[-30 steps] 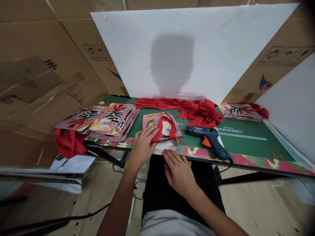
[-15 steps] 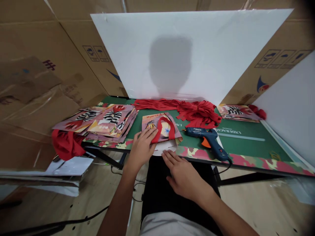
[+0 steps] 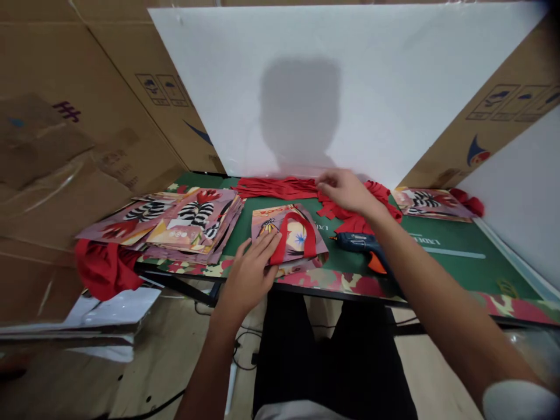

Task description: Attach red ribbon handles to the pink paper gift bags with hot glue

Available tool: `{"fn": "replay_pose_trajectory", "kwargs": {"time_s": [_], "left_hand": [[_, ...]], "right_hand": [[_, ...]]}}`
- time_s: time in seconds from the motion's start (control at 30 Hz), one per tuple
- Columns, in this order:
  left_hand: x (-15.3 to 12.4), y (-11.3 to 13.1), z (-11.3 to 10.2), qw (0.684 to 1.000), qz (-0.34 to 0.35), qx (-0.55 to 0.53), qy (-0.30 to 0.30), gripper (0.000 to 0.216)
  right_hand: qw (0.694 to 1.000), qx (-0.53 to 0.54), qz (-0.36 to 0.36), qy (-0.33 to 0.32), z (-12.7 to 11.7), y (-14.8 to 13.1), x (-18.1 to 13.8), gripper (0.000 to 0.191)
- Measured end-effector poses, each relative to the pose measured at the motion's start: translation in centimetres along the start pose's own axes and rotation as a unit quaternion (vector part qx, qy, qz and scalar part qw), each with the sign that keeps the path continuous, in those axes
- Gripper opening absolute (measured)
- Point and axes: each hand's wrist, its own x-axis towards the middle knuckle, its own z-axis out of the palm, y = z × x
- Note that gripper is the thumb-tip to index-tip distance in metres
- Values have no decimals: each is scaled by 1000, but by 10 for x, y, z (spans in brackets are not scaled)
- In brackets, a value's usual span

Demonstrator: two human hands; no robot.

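I had the left hand (image 3: pixel 254 265) palm down on the left part of the bag (image 3: pixel 300 239), fingers extended and slightly apart, resting on it rather than gripping. The bag lay flat at the front edge of the surface (image 3: pixel 464 271), left of that edge's middle, its lower side over the camouflage border. Its printed face was up, and a red strap (image 3: pixel 309 233) curved across it in an upturned U, the left leg just beside my fingers. The right hand (image 3: pixel 343 189) was out toward the back edge, over the red strips (image 3: pixel 280 188), with its fingers bent and the thumb close to them; my view was poor there, so I couldn't tell whether they were closed on a strip or merely above the heap. The glue gun (image 3: pixel 356 241) lay just right of the bag, nozzle pointing left, its handle slanting toward the front edge and partly hidden behind the right forearm. Toward the left front corner I saw a stack (image 3: pixel 196 213) of zebra-printed pieces, with red cloth (image 3: pixel 107 274) drooping over the edge beside it. Another pile (image 3: pixel 431 201) lay toward the right back corner, and a pale stick (image 3: pixel 455 254) lay in front of it. Behind the back edge stood a white board (image 3: pixel 219 87).
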Motion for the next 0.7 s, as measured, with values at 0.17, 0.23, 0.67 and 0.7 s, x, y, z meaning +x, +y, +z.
{"fn": "replay_pose_trajectory", "kwargs": {"time_s": [0.17,0.23,0.67,0.7], "left_hand": [[-24,29,-19,989,8,20,148,68],[-40,47,-18,968,1,1,252,52],[-38,36,30,986,7,118,-114,48],[-34,35,24,983,8,109,-150,52]], "right_hand": [[983,-135,47,-115,66,36,66,40],[976,-160,61,-132,83,43,75,42],[980,-128,50,-143,62,44,96,21],[984,-103,44,-141,49,40,96,25]]}}
